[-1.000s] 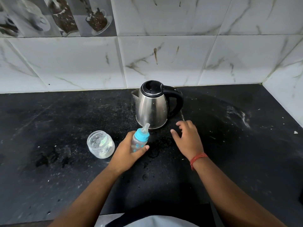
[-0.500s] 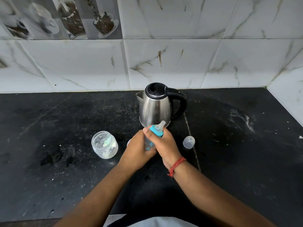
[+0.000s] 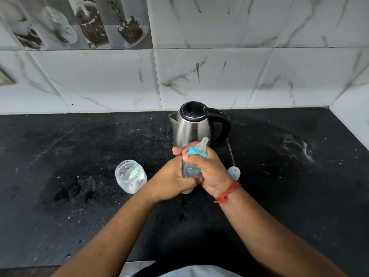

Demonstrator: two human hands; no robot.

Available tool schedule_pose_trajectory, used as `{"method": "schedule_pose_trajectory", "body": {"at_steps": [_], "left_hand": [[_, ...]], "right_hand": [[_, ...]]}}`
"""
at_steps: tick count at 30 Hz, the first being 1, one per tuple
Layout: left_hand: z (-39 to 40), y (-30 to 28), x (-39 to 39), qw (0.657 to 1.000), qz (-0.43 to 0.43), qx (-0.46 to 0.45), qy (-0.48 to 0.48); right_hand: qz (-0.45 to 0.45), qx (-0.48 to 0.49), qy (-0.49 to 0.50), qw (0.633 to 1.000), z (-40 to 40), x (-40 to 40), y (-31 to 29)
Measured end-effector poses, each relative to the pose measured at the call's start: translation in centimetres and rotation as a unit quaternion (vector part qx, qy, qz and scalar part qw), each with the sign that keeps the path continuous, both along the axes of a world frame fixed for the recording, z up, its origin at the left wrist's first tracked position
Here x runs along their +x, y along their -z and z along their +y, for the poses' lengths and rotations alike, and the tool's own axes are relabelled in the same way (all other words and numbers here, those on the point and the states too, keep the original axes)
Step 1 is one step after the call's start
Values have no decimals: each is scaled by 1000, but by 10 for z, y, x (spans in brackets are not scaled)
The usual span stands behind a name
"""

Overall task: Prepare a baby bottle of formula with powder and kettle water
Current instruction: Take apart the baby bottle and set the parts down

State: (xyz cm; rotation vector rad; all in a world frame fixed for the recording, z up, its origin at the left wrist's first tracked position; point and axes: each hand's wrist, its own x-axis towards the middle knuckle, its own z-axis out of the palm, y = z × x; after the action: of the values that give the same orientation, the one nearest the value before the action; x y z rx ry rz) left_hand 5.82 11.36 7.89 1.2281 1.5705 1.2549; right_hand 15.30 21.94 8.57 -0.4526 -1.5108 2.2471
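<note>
Though teal leaf prints mark the bottle [image 3: 189, 171], no writing is readable. Left hand [image 3: 171, 181] wraps its body; right hand [image 3: 209, 172] grips its teal collar [image 3: 193, 151].

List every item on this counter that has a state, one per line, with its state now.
Baby bottle: upright, teal collar and teat on, dust cap off.
Left hand: wrapped around the bottle's lower body.
Right hand: closed around the bottle's top, at the collar.
Kettle: upright on the counter, lid shut, untouched.
Powder jar: lidless, tipped towards the camera, white residue inside.
Clear cap: off the bottle, lying beside the right wrist.
</note>
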Motion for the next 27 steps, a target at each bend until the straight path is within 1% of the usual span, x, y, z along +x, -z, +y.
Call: {"method": "schedule_pose_trajectory", "body": {"at_steps": [2, 4, 6, 7, 9, 13, 15, 16, 17, 20, 24, 27], "left_hand": [[-4, -6, -5, 999, -20, -17, 35], [-9, -10, -7, 995, -66, -40, 58], [-12, -11, -8, 990, -112, -51, 68], [-12, -9, -8, 990, -117, -49, 63], [-6, -5, -6, 995, -88, -29, 35], [4, -3, 1, 997, -33, 4, -75], [5, 1, 0, 991, 21, 5, -130], [5, 2, 0, 990, 37, 3, -137], [6, 3, -1, 991, 37, -2, -127], [6, -3, 0, 998, -3, 5, -68], [-1, -11, -3, 998, -58, 16, 0], [-8, -13, -4, 992, -126, 4, 24]], "right_hand": [[40, -5, -52, 998, 4, 2, -3], [72, -2, -115, 991, 8, 4, -6], [77, 8, -159, 984, 12, 5, -8], [69, 10, -166, 984, 15, 5, -8], [40, 17, -150, 988, 18, 2, -9], [-66, 54, -20, 996, 15, -2, -8], [-100, 63, 23, 993, 9, -4, -7], [-107, 65, 37, 991, 6, -5, -6], [-107, 64, 46, 991, 4, -6, -6], [-76, 52, 41, 995, -1, -6, -9], [-35, 58, -8, 998, -2, -1, -16], [4, 64, -57, 996, 2, 0, -18]]}}
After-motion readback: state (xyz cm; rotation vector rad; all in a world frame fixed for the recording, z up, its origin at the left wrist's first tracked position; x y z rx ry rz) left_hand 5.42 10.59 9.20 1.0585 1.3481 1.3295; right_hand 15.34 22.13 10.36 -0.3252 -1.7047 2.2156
